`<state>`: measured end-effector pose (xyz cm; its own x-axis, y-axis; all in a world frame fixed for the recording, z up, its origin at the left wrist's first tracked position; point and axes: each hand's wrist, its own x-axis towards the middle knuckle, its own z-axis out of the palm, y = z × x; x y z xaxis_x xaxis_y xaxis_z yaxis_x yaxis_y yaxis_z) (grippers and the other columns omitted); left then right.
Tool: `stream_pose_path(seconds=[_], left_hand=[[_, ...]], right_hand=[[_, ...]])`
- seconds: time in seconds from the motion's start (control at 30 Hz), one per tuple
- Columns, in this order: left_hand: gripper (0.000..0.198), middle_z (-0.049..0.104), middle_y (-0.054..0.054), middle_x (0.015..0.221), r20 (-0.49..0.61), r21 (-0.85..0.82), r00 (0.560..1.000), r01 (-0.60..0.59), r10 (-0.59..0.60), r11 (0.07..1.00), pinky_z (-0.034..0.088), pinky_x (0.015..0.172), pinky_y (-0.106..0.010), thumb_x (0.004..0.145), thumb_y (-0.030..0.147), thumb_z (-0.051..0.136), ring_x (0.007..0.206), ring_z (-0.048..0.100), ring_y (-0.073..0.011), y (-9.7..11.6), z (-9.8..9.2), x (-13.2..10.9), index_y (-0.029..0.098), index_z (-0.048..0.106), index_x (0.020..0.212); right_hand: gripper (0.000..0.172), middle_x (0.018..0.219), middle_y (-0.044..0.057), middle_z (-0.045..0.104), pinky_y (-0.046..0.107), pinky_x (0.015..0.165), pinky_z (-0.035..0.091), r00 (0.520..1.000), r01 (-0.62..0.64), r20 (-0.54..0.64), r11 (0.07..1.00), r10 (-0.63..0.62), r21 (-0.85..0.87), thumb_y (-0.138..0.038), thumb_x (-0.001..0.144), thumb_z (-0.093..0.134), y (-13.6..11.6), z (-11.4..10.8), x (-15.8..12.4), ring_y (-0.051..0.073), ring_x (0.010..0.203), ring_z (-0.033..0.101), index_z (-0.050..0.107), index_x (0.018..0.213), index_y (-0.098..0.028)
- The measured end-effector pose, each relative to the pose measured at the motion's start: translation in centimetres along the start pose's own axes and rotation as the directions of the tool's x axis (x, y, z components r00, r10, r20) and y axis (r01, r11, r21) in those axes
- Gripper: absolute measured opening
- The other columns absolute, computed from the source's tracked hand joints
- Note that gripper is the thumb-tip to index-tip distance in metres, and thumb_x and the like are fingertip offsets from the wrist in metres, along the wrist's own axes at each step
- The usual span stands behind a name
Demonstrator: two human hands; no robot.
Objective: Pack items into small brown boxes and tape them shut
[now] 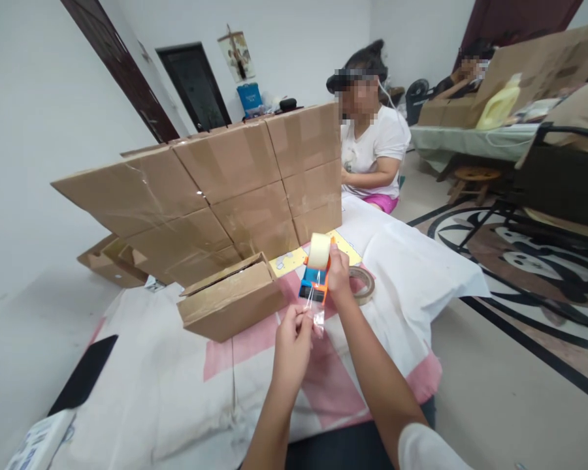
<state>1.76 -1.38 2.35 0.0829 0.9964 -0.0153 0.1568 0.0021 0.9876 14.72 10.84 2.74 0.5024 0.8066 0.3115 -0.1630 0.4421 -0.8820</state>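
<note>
We hold the tape dispenser up over the middle of the cloth-covered tabletop, just in front of us. Our right hand is clenched around its orange and blue body, with the one pale roll of tape sitting on top. Our left hand pinches the loose end of the clear tape strip between thumb and fingertips, just below the dispenser.

Just left of the hands lies one small cardboard box on its side, flaps partly open, resting on the pink and white cloth. Behind the right hand one brown tape roll lies flat, partly hidden by the wrist. A yellow sheet shows between the box and the dispenser.

Further back, a wall of stacked boxes crosses the tabletop, about three across and three high, and blocks what lies beyond it. At its left end one more opened carton sits lower. A black phone lies near the left edge.

Two other people are in the room: one seated person in a white shirt beside the stack, and another person well back.
</note>
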Motion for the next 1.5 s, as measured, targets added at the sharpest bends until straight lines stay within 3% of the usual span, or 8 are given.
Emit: stream_pose_path(seconds=[0.3,0.7,0.87,1.0,1.2,1.3,1.5], left_hand=[[0.02,0.061,0.003,0.064,-0.065,-0.006,0.998,-0.01,0.01,1.0,0.038,0.055,-0.02,0.093,0.039,0.055,0.057,0.053,-0.0107,0.8,-0.2,-0.5,0.02,0.056,0.087],[0.03,0.058,0.005,0.054,-0.126,-0.1,0.992,-0.013,0.0,0.995,0.038,0.053,-0.021,0.09,0.045,0.06,0.05,0.053,-0.0105,-0.3,0.0,0.3,0.02,0.05,0.078],[0.03,0.056,0.006,0.052,-0.101,-0.11,0.995,-0.02,0.009,0.994,0.036,0.052,-0.02,0.092,0.043,0.058,0.049,0.052,-0.0098,0.0,0.1,-0.1,0.021,0.047,0.075],[0.029,0.055,0.006,0.051,-0.095,-0.116,0.995,-0.005,-0.006,0.993,0.034,0.05,-0.02,0.091,0.043,0.059,0.047,0.05,-0.0097,0.3,0.3,-0.4,0.021,0.048,0.075],[0.034,0.055,0.006,0.052,-0.127,-0.113,0.992,-0.006,-0.008,0.994,0.033,0.05,-0.02,0.088,0.05,0.062,0.047,0.047,-0.0099,0.6,-0.3,-0.6,0.021,0.049,0.075],[0.04,0.052,0.006,0.051,-0.139,-0.116,0.99,-0.011,-0.005,0.993,0.033,0.049,-0.02,0.084,0.056,0.065,0.047,0.046,-0.0101,-0.1,-0.7,-0.3,0.021,0.05,0.073],[0.043,0.055,0.004,0.05,-0.146,-0.123,0.989,-0.046,0.027,0.991,0.036,0.05,-0.021,0.082,0.061,0.066,0.048,0.051,-0.0124,-2.1,-1.1,0.8,0.021,0.053,0.075]], right_hand=[[0.055,0.065,0.0,0.043,0.03,0.059,0.037,0.943,0.322,0.168,0.916,-0.287,-0.241,-0.061,0.099,0.034,-0.7,-0.9,0.1,0.014,0.061,0.041,0.041,0.059,-0.023],[0.056,0.06,-0.001,0.041,0.028,0.056,0.036,0.983,0.16,0.115,0.98,-0.146,-0.121,-0.066,0.093,0.042,-1.5,-0.4,-0.5,0.013,0.058,0.037,0.04,0.058,-0.023],[0.042,0.062,-0.002,0.047,0.026,0.055,0.038,0.971,0.121,0.218,0.988,-0.098,-0.094,-0.053,0.084,0.066,-1.4,-0.5,-0.5,0.012,0.057,0.043,0.05,0.063,-0.02],[0.031,0.066,-0.002,0.053,0.026,0.058,0.04,0.964,0.109,0.252,0.992,-0.089,-0.067,-0.045,0.089,0.06,-1.7,-0.3,-0.9,0.012,0.059,0.046,0.057,0.074,-0.019],[0.03,0.063,-0.002,0.054,0.027,0.062,0.043,0.963,0.103,0.252,0.995,-0.094,-0.019,-0.044,0.09,0.057,-2.0,0.0,-1.4,0.014,0.061,0.048,0.057,0.072,-0.02],[0.029,0.066,0.0,0.057,0.027,0.061,0.042,0.963,0.094,0.255,0.996,-0.091,0.001,-0.044,0.091,0.056,-2.1,0.1,-1.6,0.015,0.062,0.051,0.061,0.077,-0.019],[0.035,0.059,-0.002,0.05,0.026,0.056,0.039,0.975,0.133,0.183,0.99,-0.123,-0.041,-0.046,0.089,0.059,-1.6,0.0,-2.1,0.013,0.056,0.045,0.056,0.067,-0.019]])
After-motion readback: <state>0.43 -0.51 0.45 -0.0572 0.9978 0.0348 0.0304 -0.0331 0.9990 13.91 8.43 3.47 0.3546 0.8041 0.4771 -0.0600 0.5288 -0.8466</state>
